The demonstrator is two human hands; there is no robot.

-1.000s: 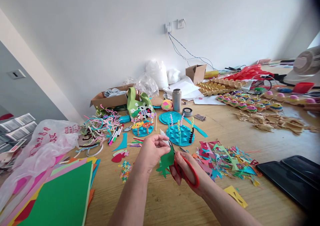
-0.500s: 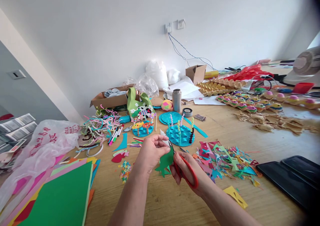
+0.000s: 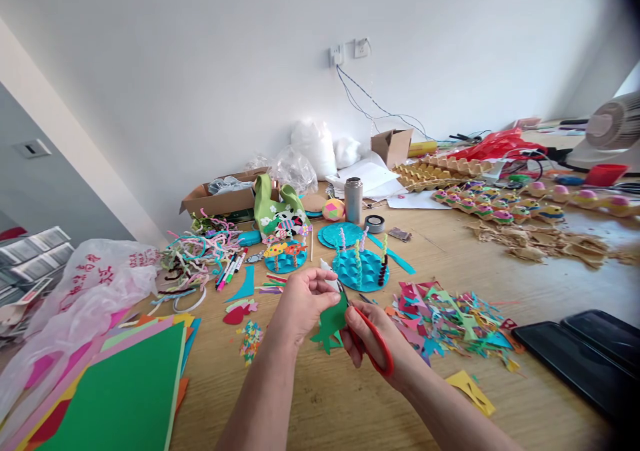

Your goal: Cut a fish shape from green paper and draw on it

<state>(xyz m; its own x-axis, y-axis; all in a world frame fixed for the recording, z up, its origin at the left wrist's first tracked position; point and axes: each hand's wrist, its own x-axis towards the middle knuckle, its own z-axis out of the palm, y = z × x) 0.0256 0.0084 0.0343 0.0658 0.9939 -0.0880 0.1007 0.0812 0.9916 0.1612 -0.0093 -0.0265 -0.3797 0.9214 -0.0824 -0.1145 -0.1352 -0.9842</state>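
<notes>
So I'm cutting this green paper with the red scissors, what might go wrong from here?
The blades of the scissors are close to the left hand, so a slip might nick it. The green paper is small and held near its top, so it could twist and spoil the cut. The fuzzy sticks stand just beyond your hands and might get knocked.

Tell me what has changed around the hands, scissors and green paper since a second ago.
The scissors' red handle has shifted slightly left, toward the left hand. The lower end of the green paper has also edged slightly left. Nothing was newly grasped or released: the left hand still pinches the paper, and the right hand still holds the scissors.
</notes>
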